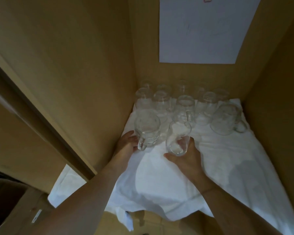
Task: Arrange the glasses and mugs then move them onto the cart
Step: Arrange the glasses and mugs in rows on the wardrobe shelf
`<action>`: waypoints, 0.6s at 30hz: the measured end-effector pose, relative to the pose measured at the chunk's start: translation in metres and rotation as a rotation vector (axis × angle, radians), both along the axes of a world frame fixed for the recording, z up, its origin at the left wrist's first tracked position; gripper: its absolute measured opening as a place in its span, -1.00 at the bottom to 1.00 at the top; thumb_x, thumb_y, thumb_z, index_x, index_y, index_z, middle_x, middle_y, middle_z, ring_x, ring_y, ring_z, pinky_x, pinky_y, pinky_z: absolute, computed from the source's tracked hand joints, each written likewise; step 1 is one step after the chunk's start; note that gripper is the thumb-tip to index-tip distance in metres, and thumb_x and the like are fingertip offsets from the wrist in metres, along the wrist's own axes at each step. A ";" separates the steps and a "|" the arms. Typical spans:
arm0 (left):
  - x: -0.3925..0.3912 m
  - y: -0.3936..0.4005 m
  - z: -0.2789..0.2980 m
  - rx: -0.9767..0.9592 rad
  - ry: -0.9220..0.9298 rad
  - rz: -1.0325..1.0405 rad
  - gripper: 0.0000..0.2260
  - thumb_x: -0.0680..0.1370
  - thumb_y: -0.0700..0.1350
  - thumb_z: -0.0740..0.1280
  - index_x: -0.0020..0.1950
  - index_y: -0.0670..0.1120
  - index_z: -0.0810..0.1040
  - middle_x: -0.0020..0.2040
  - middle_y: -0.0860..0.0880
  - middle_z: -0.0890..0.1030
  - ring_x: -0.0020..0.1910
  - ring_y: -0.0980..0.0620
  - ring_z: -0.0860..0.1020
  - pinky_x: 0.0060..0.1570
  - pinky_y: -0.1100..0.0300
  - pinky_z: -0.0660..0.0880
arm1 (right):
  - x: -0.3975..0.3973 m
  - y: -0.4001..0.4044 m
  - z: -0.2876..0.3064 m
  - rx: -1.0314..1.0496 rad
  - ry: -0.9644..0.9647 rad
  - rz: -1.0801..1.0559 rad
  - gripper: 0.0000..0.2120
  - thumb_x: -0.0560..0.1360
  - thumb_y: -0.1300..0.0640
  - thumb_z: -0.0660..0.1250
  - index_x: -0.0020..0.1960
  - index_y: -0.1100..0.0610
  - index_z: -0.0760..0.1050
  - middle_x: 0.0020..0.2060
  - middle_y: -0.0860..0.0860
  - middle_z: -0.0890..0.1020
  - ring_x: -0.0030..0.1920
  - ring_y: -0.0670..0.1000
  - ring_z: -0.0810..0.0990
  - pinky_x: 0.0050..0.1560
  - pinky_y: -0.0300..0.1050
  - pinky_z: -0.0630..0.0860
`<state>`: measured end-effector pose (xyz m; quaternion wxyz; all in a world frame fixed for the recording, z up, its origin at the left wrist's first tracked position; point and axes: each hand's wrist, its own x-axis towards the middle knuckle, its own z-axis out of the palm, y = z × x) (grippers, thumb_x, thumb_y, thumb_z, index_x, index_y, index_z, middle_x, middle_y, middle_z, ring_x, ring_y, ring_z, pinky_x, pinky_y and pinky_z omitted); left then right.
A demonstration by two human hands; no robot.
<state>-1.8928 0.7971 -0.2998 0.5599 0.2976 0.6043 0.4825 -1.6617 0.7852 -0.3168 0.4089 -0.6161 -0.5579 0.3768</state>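
Observation:
Several clear glasses and mugs stand on a white cloth (219, 167) inside a brown-walled shelf. My left hand (128, 142) grips the handle of a clear dimpled mug (147, 128) at the front left, close to the left wall. My right hand (185, 158) is wrapped around the base of a tall clear glass (177, 139) just right of that mug. Behind them, several tall glasses (185, 104) stand in rows against the back wall. Another handled glass mug (225, 119) stands at the right.
Brown walls (92, 82) close in the shelf on the left, back and right. A white paper sheet (203, 31) hangs on the back wall. The cloth drapes over the shelf's front edge. A cardboard box (12, 200) sits low at the left.

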 end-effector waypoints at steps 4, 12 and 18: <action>0.009 0.002 0.009 0.005 0.315 -0.091 -0.42 0.60 -0.38 0.28 0.55 0.04 0.29 0.27 0.07 0.48 0.21 0.05 0.53 0.19 0.08 0.52 | -0.001 0.001 0.000 0.006 -0.017 -0.003 -0.22 0.14 0.05 0.74 0.24 0.04 0.42 0.06 -0.09 0.63 0.04 -0.06 0.60 -0.14 -0.57 0.39; 0.013 0.008 0.005 0.112 0.389 -0.089 -0.06 0.08 -0.19 0.73 0.35 0.14 0.36 0.15 0.23 0.54 0.19 0.11 0.56 0.09 0.27 0.52 | -0.005 -0.001 0.002 -0.007 -0.034 -0.021 -0.23 0.15 0.01 0.73 0.23 0.01 0.41 0.08 -0.10 0.63 0.05 -0.07 0.61 -0.10 -0.49 0.40; 0.013 0.004 0.039 0.151 0.693 -0.005 -0.10 0.04 0.01 0.66 0.34 0.05 0.41 0.18 0.09 0.54 0.10 0.07 0.56 -0.08 0.34 0.49 | -0.005 -0.003 0.004 0.015 -0.007 -0.026 -0.26 0.15 0.06 0.74 0.19 0.00 0.40 0.04 -0.11 0.62 0.02 -0.07 0.61 -0.17 -0.56 0.41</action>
